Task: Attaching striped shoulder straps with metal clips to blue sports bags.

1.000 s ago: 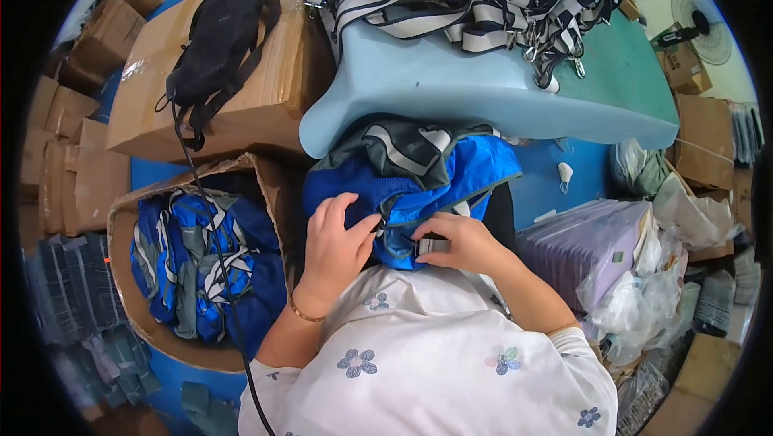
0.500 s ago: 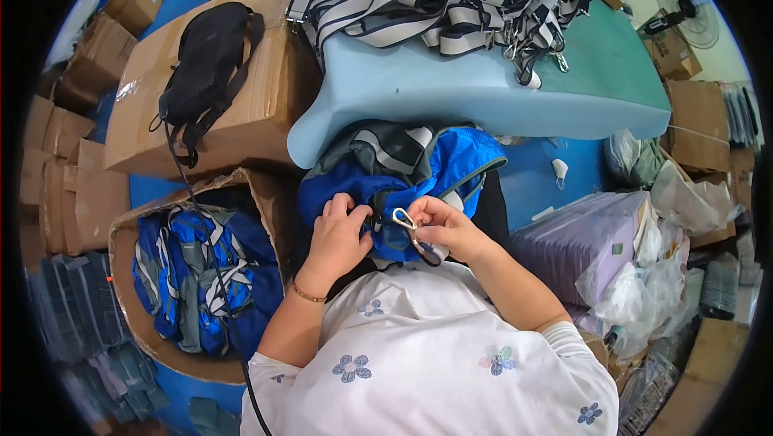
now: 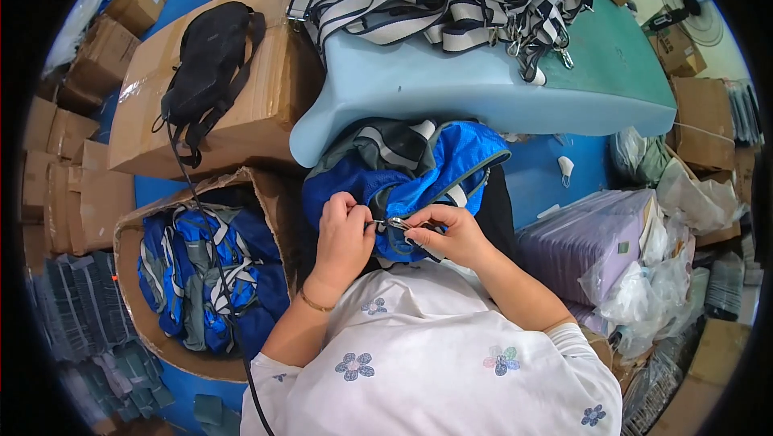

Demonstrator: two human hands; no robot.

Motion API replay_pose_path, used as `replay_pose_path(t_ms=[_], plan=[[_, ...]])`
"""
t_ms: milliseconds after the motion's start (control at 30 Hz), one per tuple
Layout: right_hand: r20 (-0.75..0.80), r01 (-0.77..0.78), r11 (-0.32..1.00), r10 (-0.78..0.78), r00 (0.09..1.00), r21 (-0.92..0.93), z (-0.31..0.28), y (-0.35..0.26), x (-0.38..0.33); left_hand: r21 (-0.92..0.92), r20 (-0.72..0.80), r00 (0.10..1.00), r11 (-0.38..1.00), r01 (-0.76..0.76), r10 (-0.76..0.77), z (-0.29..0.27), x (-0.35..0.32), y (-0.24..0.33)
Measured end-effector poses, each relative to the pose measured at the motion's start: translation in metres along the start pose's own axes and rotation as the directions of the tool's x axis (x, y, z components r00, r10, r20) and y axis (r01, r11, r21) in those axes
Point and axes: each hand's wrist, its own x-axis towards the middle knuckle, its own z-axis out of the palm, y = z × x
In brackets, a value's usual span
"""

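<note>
A blue and grey fabric bag (image 3: 471,150) lies in my lap, its panels crumpled. My right hand (image 3: 455,236) pinches a silvery metal snap hook (image 3: 396,223) on the end of a strap. Facing it, my left hand (image 3: 345,235) is closed at the bag's near side, its thumb and fingertips pinching a small dark piece beside the hook. The hook lies level between the two hands, its tip close to my left fingertips. Whether it has caught a ring there is too small to tell.
An open cardboard box (image 3: 133,307) at left holds several similar blue bags (image 3: 201,267). Ahead, black and grey straps (image 3: 419,9) with metal hooks pile on a pale blue-green covered table (image 3: 419,82). A black pouch (image 3: 211,57) rests on a carton. Purple stacked sheets (image 3: 580,247) stand at right.
The snap hook has swung from upright to level and come nearer my left fingertips. My right hand has moved slightly left and turned with it.
</note>
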Motion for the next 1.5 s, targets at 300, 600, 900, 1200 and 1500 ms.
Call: replay_pose_path(t_ms=[300,600,900,1200,1500], plan=[[-0.016,0.126,0.932,-0.139,0.99,-0.341,0.01,-0.007,-0.013,-0.057,-0.099,0.979,0.981,-0.186,0.18,0.011,-0.028,0.016],[0.031,0.061,0.904,-0.053,0.998,-0.423,0.014,-0.003,-0.017,-0.349,-0.024,0.998,0.935,-0.062,0.058,0.013,-0.045,0.013],[0.051,-0.052,0.97,0.066,0.997,-0.24,0.016,0.005,-0.018,-0.44,-0.077,0.997,0.898,-0.007,-0.029,0.015,-0.051,0.014],[0.066,0.147,0.883,-0.131,0.989,-0.446,0.024,0.004,-0.022,-0.339,-0.088,0.981,0.921,-0.193,0.173,0.009,-0.044,0.011],[0.071,0.122,0.962,-0.108,0.992,-0.244,0.019,0.021,-0.019,-0.371,-0.099,0.995,0.928,-0.034,-0.003,0.019,-0.059,0.006]])
